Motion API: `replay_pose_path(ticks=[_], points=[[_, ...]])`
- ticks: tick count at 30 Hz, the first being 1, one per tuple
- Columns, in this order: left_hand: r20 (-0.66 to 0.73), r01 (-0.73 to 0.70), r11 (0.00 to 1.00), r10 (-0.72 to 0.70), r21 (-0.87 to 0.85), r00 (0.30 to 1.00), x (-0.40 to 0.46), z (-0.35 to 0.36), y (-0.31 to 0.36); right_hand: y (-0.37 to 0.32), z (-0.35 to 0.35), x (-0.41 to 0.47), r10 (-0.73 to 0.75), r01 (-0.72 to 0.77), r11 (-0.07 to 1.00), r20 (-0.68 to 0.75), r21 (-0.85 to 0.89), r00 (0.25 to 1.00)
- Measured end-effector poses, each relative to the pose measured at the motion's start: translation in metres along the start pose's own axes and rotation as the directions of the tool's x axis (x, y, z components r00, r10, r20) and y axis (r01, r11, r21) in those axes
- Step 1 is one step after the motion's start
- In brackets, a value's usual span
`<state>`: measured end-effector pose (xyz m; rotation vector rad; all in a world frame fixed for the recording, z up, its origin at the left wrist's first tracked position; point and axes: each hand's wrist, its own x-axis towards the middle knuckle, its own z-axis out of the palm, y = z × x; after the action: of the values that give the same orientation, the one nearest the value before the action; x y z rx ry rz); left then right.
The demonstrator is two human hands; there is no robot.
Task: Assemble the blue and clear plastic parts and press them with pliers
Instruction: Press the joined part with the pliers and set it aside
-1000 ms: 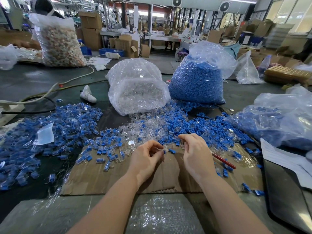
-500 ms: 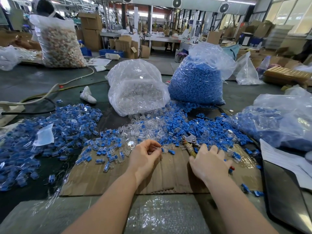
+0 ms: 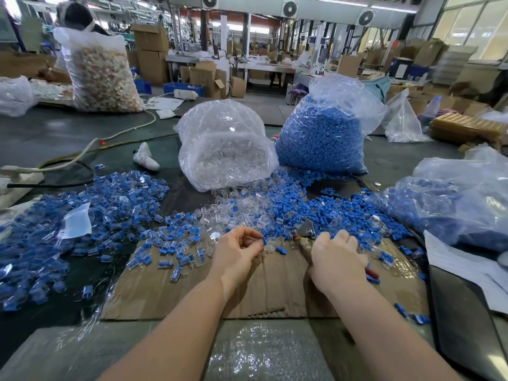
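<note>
While your left hand [image 3: 237,250] pinches a small blue-and-clear part [image 3: 264,241] at frame center, your right hand [image 3: 336,255] is curled around the pliers [image 3: 304,232] just right of it, on the cardboard sheet [image 3: 277,287]; loose parts are heaped just above.
</note>
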<state>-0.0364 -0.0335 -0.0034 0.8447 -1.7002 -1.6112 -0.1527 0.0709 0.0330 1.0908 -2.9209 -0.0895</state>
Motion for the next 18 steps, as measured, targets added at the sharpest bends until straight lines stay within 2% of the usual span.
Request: replay_pose_path(ticks=[4,6,8,11,13,18], points=[[-0.025,0.086,0.982,-0.092,-0.167,0.995,0.001,-0.002,0.005,0.001,-0.007,0.001,-0.040,0.042,0.996,-0.036,0.074,0.999],[-0.038,0.122,0.964,-0.135,-0.237,0.990,0.004,-0.004,0.006,-0.001,-0.012,0.003,-0.099,0.093,0.969,0.013,0.231,0.995],[-0.050,0.135,0.946,-0.156,-0.295,0.986,0.009,-0.005,0.008,-0.003,-0.018,0.005,-0.191,0.125,0.882,0.102,0.455,0.976],[-0.085,0.106,0.944,-0.139,-0.313,0.987,0.015,-0.004,0.009,-0.006,-0.026,-0.001,-0.310,0.034,0.655,0.227,0.755,0.923],[-0.104,0.090,0.948,-0.127,-0.305,0.986,0.017,-0.005,0.010,-0.007,-0.030,-0.006,-0.355,-0.011,0.592,0.273,0.806,0.894],[-0.117,0.109,0.954,-0.146,-0.279,0.982,0.020,-0.010,0.008,-0.004,-0.036,-0.010,-0.426,-0.038,0.560,0.327,0.828,0.844]])
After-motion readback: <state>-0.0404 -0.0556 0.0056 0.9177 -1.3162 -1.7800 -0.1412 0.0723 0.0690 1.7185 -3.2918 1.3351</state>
